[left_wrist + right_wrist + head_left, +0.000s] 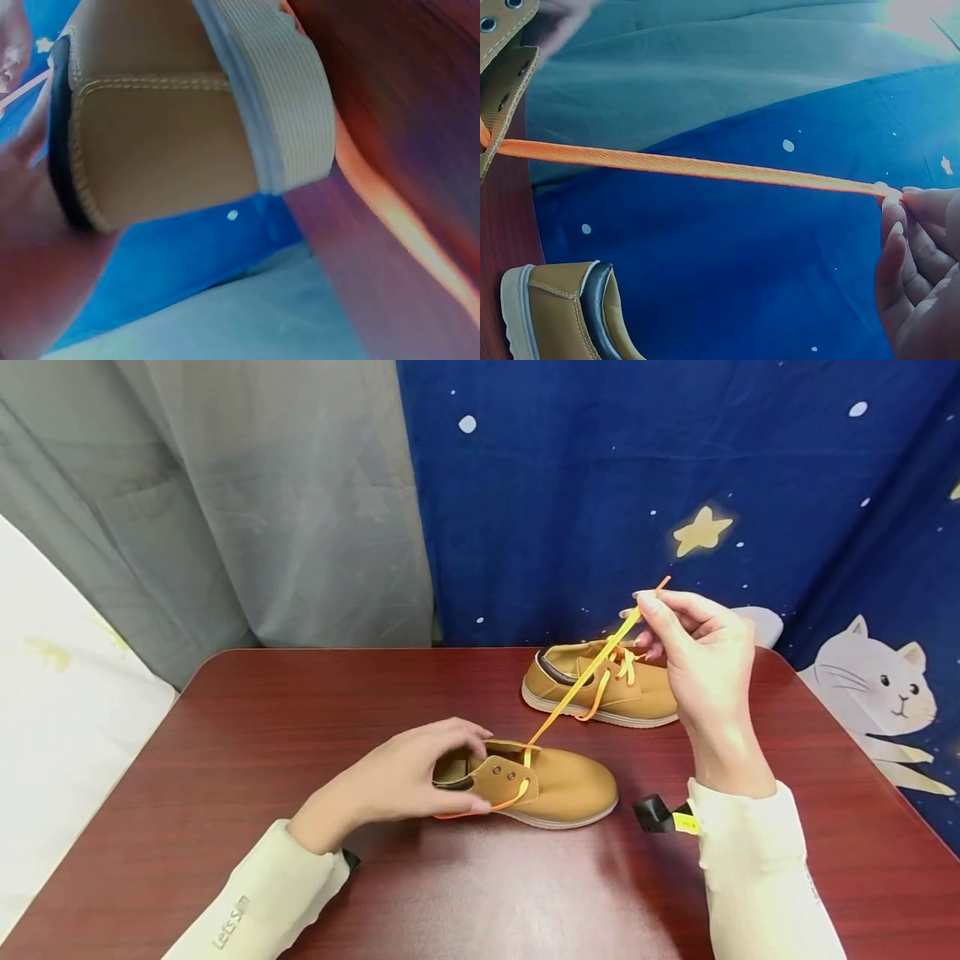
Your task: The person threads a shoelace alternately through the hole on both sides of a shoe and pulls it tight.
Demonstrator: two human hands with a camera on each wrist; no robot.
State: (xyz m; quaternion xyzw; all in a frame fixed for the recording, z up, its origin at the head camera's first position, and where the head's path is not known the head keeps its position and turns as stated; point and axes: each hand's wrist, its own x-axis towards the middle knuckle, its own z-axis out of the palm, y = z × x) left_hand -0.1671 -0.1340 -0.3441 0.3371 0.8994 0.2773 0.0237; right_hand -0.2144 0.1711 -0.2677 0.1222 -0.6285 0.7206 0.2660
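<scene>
A tan low shoe (576,783) lies on the table with its toe to the right. My left hand (405,772) grips it around the ankle opening, thumb on the near side and fingers over the far side. Up and to the right, my right hand (708,656) pinches a yellow-orange shoelace (573,691) close to its tip. The lace runs taut from the far eyelet flap, as the right wrist view also shows the lace (690,166). Its other end (480,811) trails along the near side, past my left thumb. Two near-side eyelets (503,772) hold no lace.
Behind stands a second tan shoe (637,700) with its yellow lace tied, partly covered by my right hand in the head view. The reddish-brown table (315,693) ends at a grey curtain (300,527) and a blue one (540,510).
</scene>
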